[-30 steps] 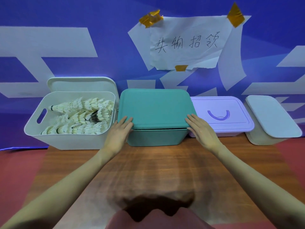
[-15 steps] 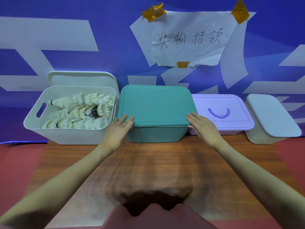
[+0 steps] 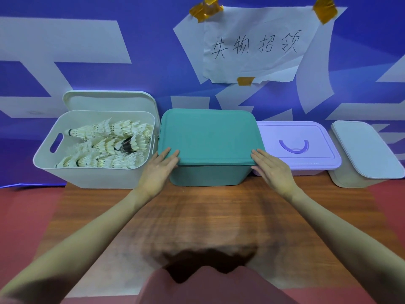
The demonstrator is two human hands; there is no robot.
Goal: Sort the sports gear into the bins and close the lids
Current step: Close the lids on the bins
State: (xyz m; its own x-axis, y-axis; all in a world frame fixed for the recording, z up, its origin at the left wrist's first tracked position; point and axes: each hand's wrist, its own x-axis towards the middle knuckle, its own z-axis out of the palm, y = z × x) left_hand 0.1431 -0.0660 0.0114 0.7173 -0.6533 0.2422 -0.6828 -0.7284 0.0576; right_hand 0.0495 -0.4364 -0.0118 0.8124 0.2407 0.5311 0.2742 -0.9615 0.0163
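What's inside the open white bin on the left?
The open white plastic bin holds a pile of white feather shuttlecocks. Anything beneath the pile is hidden. Its white lid stands behind it.

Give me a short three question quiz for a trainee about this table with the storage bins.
1. True or false: the white bin holding the shuttlecocks has its lid on.
2. How many bins on the table have lids on?
3. Where does the left hand touch the green lid? A) its front left corner B) its back edge C) its centre

Key
1. False: its lid stands propped behind it.
2. Three: the green bin, the purple bin and the white bin on the far right.
3. A; the right hand is at the front right corner.
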